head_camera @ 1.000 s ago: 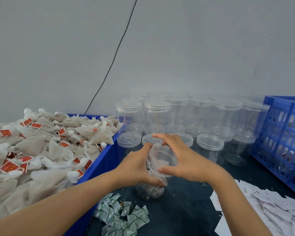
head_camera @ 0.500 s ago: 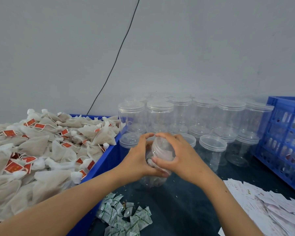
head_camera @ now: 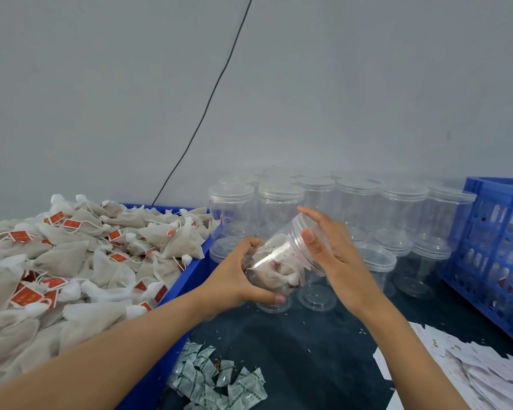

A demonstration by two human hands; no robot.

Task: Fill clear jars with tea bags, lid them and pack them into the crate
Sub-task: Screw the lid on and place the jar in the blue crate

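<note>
A clear round plastic jar [head_camera: 274,261] holding pale tea bags and a strip of white paper is held tilted above the dark bench [head_camera: 308,350], its lidded top pointing up and to the right. Its lower body is gripped by the left hand [head_camera: 234,279], the fingers curled round the far side and the thumb laid across the base. A clear ribbed screw lid [head_camera: 304,235] sits on the jar's mouth and is touched by the right hand [head_camera: 329,250], whose fingers are stretched nearly straight over the lid's top while the thumb presses against the rim.

Directly beneath the held jar, two empty clear jars [head_camera: 317,297] stand on the bench. Behind them, rows of empty clear lidded jars [head_camera: 359,202] are stacked two high against the grey wall [head_camera: 367,84]. To the right, a blue slatted plastic crate [head_camera: 498,247] is set, with filled jars dimly seen through its openings. To the left, a blue plastic bin [head_camera: 190,273] is heaped with pale mesh tea bags bearing red tags [head_camera: 71,255]. Near the lower edge, a small pile of white-and-green sachets [head_camera: 219,380] lies on the bench, and at the lower right a spread of white paper slips [head_camera: 471,371] is seen. A thin black cable [head_camera: 208,108] runs slantwise down the wall
</note>
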